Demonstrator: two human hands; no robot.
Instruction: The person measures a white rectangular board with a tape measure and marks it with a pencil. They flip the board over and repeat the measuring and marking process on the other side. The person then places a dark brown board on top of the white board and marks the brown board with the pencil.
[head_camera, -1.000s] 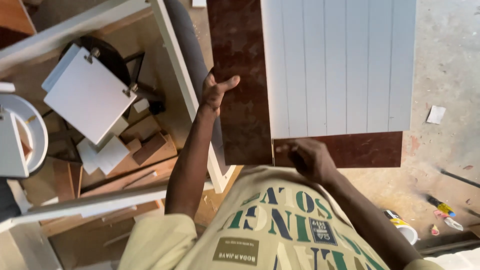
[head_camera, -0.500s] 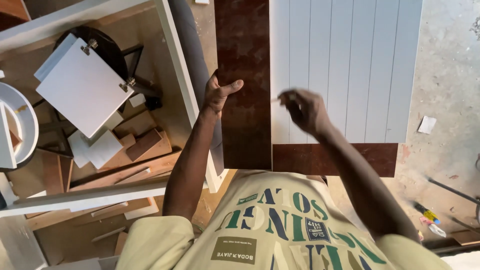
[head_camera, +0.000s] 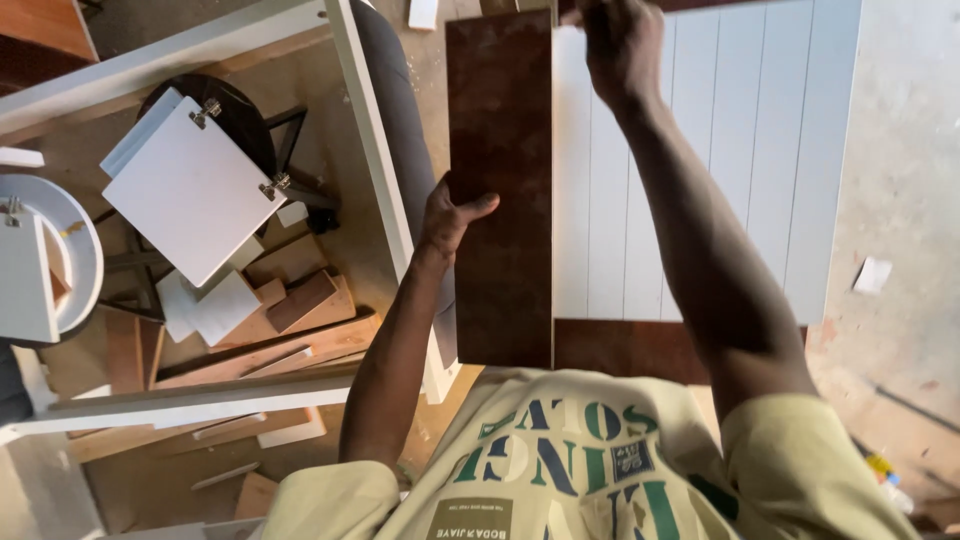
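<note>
The left hand clasps the left long edge of a dark brown board, thumb lying over its upper face and fingers curled out of sight beneath, while the right hand reaches to the far end of the work, knuckles bent and fingertips bunched at the seam where the brown board meets a white grooved panel; whether it pinches something small there or merely presses cannot be told, since the hand runs into the top edge of the view. The brown board lies flat with its long axis running away from the person, near end just above the printed shirt and far end pointing to the top of the view; the white panel sits parallel and just beside it on the right, its grooves following the same direction (a second dark strip shows under the panel's near edge). As a judgement, the two pieces are already aligned edge to edge and steadied, and what remains appears to be work at the far end of the joint. To the left stand a white frame rail, a white door with hinges and loose wood offcuts; bare concrete floor lies to the right.
</note>
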